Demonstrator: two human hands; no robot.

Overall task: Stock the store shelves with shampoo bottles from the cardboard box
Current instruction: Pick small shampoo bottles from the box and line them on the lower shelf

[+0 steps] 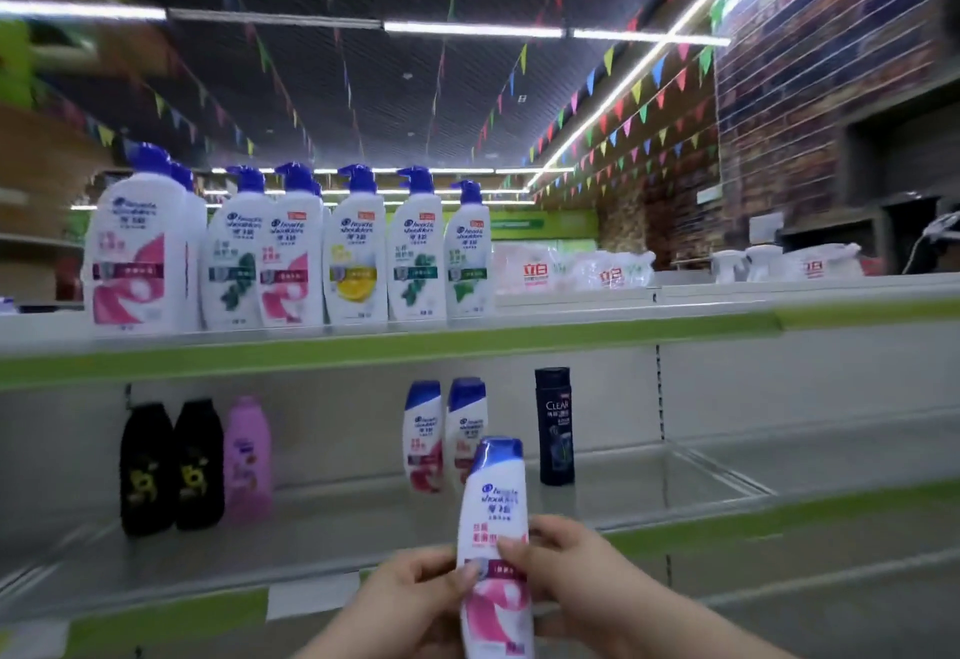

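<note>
A small white shampoo bottle (496, 513) with a blue cap and pink label stands upright at the bottom centre, held in both hands. My left hand (410, 601) grips its left side, my right hand (569, 575) wraps its right side with the thumb across the label. Behind it, on the middle shelf (701, 528), stand two matching small bottles (445, 435). The cardboard box is out of view.
The top shelf (571, 331) carries a row of several large pump bottles (291, 248) at left and white bagged goods (571, 269) at right. The middle shelf also holds two black bottles (171, 466), a pink bottle (248, 456) and a dark Clear bottle (556, 424).
</note>
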